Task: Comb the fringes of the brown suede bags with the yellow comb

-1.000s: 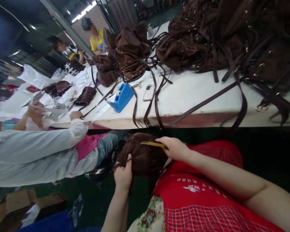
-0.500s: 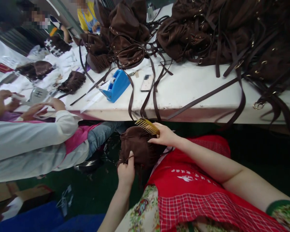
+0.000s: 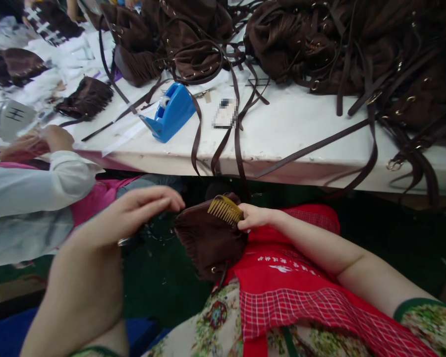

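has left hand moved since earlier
Yes, the left hand moved leftward and up in view against the blue tape dispenser, releasing the brown fringed bag.

Light from above falls on the white table (image 3: pixel 312 131), bright and fairly even, whereas the floor (image 3: pixel 154 292) lies in deep shadow, nearly black toward the right. The piled bags (image 3: pixel 282 47) lose detail in their dark folds. The left hand (image 3: pixel 144 208) is soft with blur; the comb (image 3: pixel 226 210) appears crisper. Wide-angle distortion enlarges the near left forearm (a pixelated patch (image 3: pixel 225 114) obscures one tabletop item).
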`<state>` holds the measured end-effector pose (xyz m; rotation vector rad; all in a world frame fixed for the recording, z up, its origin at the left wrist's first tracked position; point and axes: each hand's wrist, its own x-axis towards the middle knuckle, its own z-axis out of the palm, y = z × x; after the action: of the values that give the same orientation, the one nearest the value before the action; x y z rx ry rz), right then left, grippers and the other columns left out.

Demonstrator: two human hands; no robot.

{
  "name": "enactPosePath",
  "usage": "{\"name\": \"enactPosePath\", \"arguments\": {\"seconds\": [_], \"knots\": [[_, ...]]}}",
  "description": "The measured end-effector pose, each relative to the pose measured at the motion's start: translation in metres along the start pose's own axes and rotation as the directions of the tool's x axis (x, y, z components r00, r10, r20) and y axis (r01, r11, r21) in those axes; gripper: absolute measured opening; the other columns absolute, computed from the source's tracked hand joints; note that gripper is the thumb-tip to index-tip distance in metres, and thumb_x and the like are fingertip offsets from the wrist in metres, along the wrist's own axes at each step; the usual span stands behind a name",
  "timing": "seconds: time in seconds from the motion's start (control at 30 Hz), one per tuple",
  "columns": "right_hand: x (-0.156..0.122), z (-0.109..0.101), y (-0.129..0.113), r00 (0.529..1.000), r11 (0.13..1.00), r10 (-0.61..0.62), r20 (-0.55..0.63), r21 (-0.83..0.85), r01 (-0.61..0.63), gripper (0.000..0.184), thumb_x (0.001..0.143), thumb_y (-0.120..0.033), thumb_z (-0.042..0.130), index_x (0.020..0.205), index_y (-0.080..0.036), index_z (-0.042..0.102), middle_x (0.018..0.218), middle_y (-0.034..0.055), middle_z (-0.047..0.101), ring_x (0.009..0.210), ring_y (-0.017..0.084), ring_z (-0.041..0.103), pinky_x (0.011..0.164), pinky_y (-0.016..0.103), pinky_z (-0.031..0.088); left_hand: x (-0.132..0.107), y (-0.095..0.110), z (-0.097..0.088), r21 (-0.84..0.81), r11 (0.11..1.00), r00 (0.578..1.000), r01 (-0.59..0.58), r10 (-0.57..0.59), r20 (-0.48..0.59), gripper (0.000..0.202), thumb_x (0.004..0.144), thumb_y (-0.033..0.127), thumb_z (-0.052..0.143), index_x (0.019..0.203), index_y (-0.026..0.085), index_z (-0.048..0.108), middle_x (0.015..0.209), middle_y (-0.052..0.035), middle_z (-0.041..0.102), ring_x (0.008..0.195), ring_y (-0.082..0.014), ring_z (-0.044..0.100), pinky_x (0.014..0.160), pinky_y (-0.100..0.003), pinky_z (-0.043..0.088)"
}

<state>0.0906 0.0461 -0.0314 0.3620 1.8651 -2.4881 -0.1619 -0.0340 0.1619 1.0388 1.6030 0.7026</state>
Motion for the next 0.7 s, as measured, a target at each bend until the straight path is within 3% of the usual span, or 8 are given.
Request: {"name": "enactPosePath", "arguments": {"seconds": [0.1, 0.2, 0.27, 0.3, 0.4, 0.5, 0.63, 0.7], "knots": [[-0.002, 0.010, -0.004, 0.992, 0.997, 0.040, 0.123, 0.058, -0.047, 0.015, 0.064, -0.019, 0.057, 0.077, -0.012, 0.058, 0.053, -0.0057, 0.055, 0.043, 0.007, 0.049, 0.041, 0.016, 0.040, 0.069, 0.023, 0.026, -0.080, 0.987, 0.958, -0.141, 0.156, 0.240, 0.028, 0.084, 0.017, 0.044, 0.089, 0.000, 0.066, 0.096, -0.0127, 0.068, 0.098, -0.0215, 0.061, 0.089, -0.038, 0.041], [-0.013, 0.010, -0.007, 0.985, 0.994, 0.051, 0.162, 0.083, -0.065, 0.016, 0.065, -0.022, 0.061, 0.077, -0.011, 0.058, 0.050, -0.0057, 0.054, 0.040, 0.007, 0.047, 0.037, 0.015, 0.039, 0.122, 0.007, 0.073, 0.075, 0.996, 0.800, -0.053, -0.002, 0.601, 0.032, 0.083, 0.033, 0.047, 0.085, 0.011, 0.069, 0.093, -0.0087, 0.070, 0.092, -0.0216, 0.062, 0.088, -0.032, 0.044], [-0.025, 0.001, -0.010, 0.993, 0.992, 0.056, 0.102, 0.105, -0.067, 0.016, 0.065, -0.022, 0.060, 0.077, -0.011, 0.059, 0.051, -0.0052, 0.055, 0.039, 0.006, 0.047, 0.036, 0.015, 0.039, 0.140, -0.013, 0.100, 0.282, 0.952, 0.703, -0.117, -0.121, 0.701, 0.034, 0.082, 0.039, 0.047, 0.080, 0.013, 0.069, 0.085, -0.0064, 0.070, 0.085, -0.0200, 0.061, 0.083, -0.029, 0.044], [-0.032, -0.004, -0.011, 0.996, 0.989, 0.068, 0.050, 0.130, -0.074, 0.015, 0.065, -0.022, 0.059, 0.076, -0.011, 0.060, 0.051, -0.0051, 0.056, 0.038, 0.006, 0.046, 0.034, 0.015, 0.038, 0.145, -0.022, 0.109, 0.368, 0.912, 0.693, -0.180, -0.148, 0.706, 0.032, 0.081, 0.039, 0.049, 0.078, 0.013, 0.069, 0.083, -0.0058, 0.069, 0.083, -0.0197, 0.060, 0.081, -0.027, 0.043], [-0.051, -0.021, -0.015, 0.989, 0.968, 0.090, -0.121, 0.246, -0.058, 0.012, 0.065, -0.022, 0.059, 0.068, -0.011, 0.057, 0.047, -0.0054, 0.053, 0.033, 0.005, 0.042, 0.029, 0.015, 0.033, 0.147, -0.046, 0.122, 0.554, 0.775, 0.757, -0.306, -0.155, 0.634, 0.030, 0.079, 0.039, 0.051, 0.073, 0.014, 0.067, 0.081, -0.0065, 0.068, 0.079, -0.0206, 0.059, 0.075, -0.027, 0.042], [-0.059, -0.033, -0.015, 0.967, 0.954, 0.062, -0.249, 0.299, 0.016, 0.014, 0.064, -0.022, 0.063, 0.069, -0.012, 0.055, 0.048, -0.0062, 0.053, 0.032, 0.004, 0.039, 0.029, 0.014, 0.031, 0.141, -0.063, 0.130, 0.627, 0.731, 0.818, -0.268, -0.171, 0.549, 0.040, 0.083, 0.040, 0.040, 0.064, 0.014, 0.063, 0.070, -0.0077, 0.065, 0.068, -0.0207, 0.058, 0.066, -0.028, 0.042], [-0.056, -0.039, -0.009, 0.956, 0.952, 0.091, -0.280, 0.307, -0.001, 0.015, 0.063, -0.020, 0.062, 0.074, -0.011, 0.057, 0.044, -0.0078, 0.051, 0.030, 0.004, 0.038, 0.028, 0.015, 0.030, 0.128, -0.082, 0.148, 0.311, 0.891, 0.850, -0.332, 0.139, 0.508, 0.025, 0.079, 0.034, 0.050, 0.081, 0.013, 0.064, 0.083, -0.0064, 0.065, 0.080, -0.0202, 0.057, 0.075, -0.027, 0.044], [-0.052, -0.042, -0.006, 0.950, 0.946, 0.118, -0.288, 0.324, -0.019, 0.016, 0.061, -0.019, 0.060, 0.074, -0.012, 0.058, 0.043, -0.0080, 0.051, 0.029, 0.004, 0.038, 0.027, 0.014, 0.029, 0.122, -0.088, 0.152, 0.104, 0.966, 0.850, -0.236, 0.154, 0.504, 0.025, 0.077, 0.033, 0.055, 0.088, 0.013, 0.066, 0.089, -0.0064, 0.066, 0.086, -0.0212, 0.058, 0.080, -0.029, 0.044]]}}
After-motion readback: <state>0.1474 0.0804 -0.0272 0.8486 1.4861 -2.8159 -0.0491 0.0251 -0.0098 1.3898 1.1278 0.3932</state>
